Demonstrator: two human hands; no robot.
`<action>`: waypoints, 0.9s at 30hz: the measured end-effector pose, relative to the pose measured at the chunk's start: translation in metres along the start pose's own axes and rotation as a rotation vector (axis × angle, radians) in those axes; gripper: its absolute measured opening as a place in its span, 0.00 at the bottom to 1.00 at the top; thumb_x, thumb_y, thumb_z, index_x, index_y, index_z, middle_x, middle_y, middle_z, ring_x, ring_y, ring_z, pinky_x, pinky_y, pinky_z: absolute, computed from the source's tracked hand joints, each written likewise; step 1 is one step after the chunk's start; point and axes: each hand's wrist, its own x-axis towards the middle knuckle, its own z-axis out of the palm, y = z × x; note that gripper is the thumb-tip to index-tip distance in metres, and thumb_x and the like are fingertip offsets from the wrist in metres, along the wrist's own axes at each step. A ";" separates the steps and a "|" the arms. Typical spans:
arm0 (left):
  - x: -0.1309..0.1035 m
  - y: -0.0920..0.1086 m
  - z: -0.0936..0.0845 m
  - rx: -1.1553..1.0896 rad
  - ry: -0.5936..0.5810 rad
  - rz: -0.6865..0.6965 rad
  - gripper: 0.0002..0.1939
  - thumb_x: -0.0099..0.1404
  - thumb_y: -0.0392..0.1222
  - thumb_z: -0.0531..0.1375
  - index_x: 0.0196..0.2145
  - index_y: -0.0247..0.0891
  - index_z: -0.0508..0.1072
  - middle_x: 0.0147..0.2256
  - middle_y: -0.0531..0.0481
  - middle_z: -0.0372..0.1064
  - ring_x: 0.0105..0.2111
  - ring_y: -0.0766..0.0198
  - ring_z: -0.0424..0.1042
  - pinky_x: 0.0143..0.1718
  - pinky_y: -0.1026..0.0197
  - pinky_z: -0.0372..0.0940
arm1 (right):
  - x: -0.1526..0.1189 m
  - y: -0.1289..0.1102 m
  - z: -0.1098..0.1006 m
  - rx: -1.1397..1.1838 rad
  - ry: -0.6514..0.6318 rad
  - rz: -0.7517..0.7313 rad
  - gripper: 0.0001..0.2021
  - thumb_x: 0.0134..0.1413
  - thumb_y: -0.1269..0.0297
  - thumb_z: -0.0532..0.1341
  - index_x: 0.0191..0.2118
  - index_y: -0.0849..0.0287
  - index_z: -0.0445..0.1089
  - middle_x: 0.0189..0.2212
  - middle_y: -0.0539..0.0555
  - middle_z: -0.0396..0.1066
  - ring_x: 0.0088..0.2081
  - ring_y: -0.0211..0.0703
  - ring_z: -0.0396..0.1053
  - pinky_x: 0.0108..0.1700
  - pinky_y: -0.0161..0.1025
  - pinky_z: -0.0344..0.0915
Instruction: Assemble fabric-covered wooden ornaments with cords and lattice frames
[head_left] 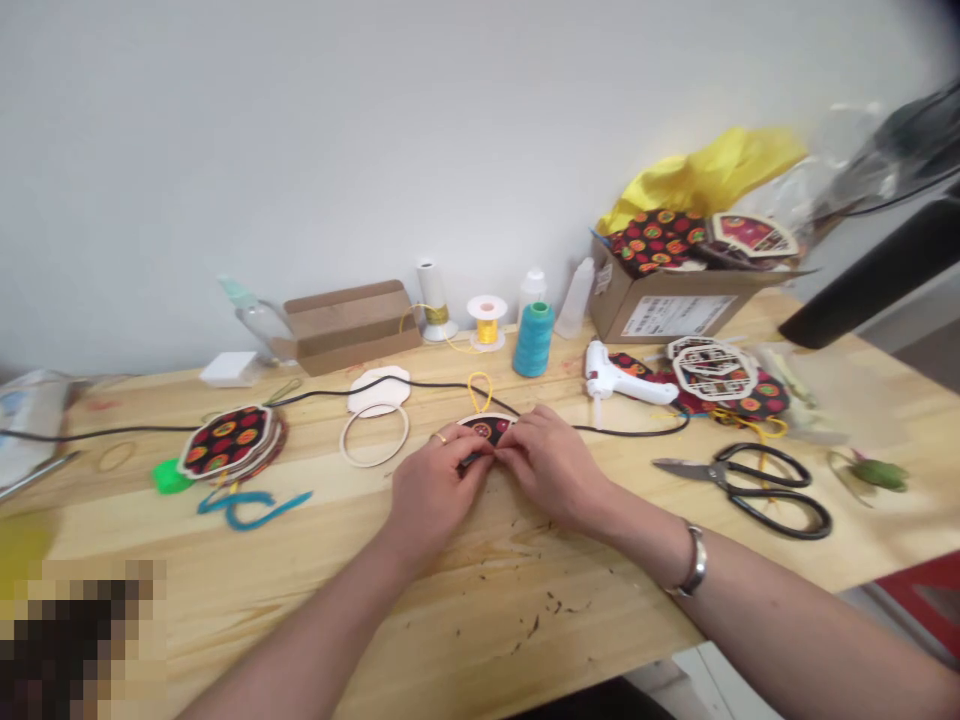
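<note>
You have 1 small patterned piece (489,430) between your left hand (431,490) and your right hand (556,468), pinched at their meeting fingertips. Its face is dark with red spots, and a pale rim curves along its far edge. 1 yellow loop (481,375) sticks out from that edge, pointing away from you. Your fingers cover the near part, where a bit of blue (469,459) shows, too small to identify.
</note>
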 end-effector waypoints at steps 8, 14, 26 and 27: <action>0.003 -0.007 0.001 0.022 -0.003 -0.017 0.09 0.63 0.48 0.55 0.34 0.49 0.76 0.41 0.57 0.73 0.38 0.61 0.71 0.39 0.59 0.61 | 0.002 -0.001 -0.001 -0.052 -0.006 -0.020 0.08 0.57 0.70 0.58 0.29 0.63 0.72 0.28 0.55 0.73 0.35 0.42 0.64 0.41 0.38 0.59; 0.003 -0.010 0.003 0.021 0.021 -0.016 0.10 0.63 0.49 0.55 0.34 0.49 0.76 0.40 0.57 0.74 0.37 0.60 0.71 0.40 0.59 0.62 | 0.002 -0.001 -0.001 -0.061 -0.014 -0.007 0.08 0.57 0.69 0.57 0.29 0.63 0.71 0.28 0.54 0.72 0.35 0.42 0.63 0.40 0.38 0.58; 0.005 -0.012 0.005 -0.049 0.032 0.015 0.10 0.62 0.48 0.56 0.33 0.49 0.77 0.39 0.56 0.74 0.37 0.60 0.71 0.42 0.58 0.64 | 0.004 -0.005 -0.014 -0.110 -0.015 0.011 0.10 0.60 0.65 0.56 0.31 0.59 0.72 0.29 0.53 0.73 0.36 0.42 0.64 0.40 0.37 0.58; 0.005 -0.012 0.005 -0.050 0.030 0.009 0.09 0.62 0.48 0.56 0.33 0.49 0.77 0.40 0.56 0.74 0.37 0.60 0.71 0.43 0.58 0.63 | 0.004 -0.003 -0.022 -0.144 -0.021 0.019 0.10 0.60 0.64 0.55 0.33 0.60 0.73 0.31 0.55 0.73 0.37 0.43 0.64 0.40 0.38 0.58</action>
